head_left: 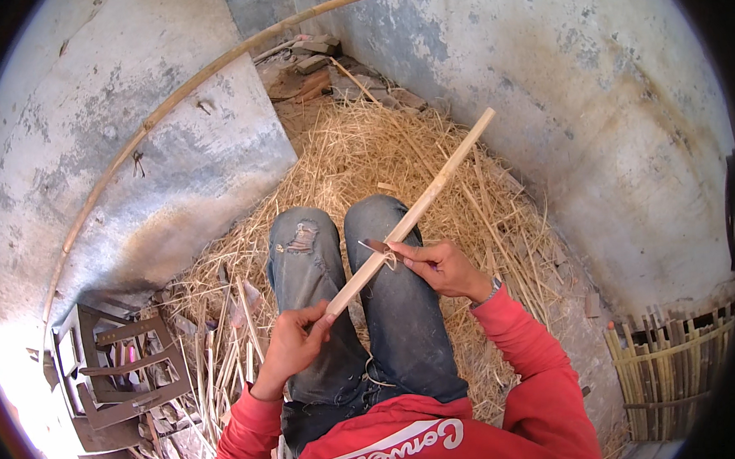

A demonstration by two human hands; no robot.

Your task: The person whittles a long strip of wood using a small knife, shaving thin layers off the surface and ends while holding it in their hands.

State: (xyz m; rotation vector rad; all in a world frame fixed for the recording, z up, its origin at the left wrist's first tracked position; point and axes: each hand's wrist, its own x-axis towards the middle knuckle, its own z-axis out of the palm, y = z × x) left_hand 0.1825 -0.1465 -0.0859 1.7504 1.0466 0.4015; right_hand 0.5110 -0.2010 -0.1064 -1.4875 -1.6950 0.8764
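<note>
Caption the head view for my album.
Left hand grips a pale wooden strip; right hand holds a blade against it, above straw.

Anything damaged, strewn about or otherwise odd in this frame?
Yes: the jeans are torn at the left knee, with a frayed pale patch. The wall behind is blotchy and worn, and straw-like shavings lie strewn around the legs. The pale strip in the left hand shows no obvious damage.

L hand (293, 345) lower, pinched, R hand (447, 269) fwd, pinched, R arm (524, 333) bent
</note>
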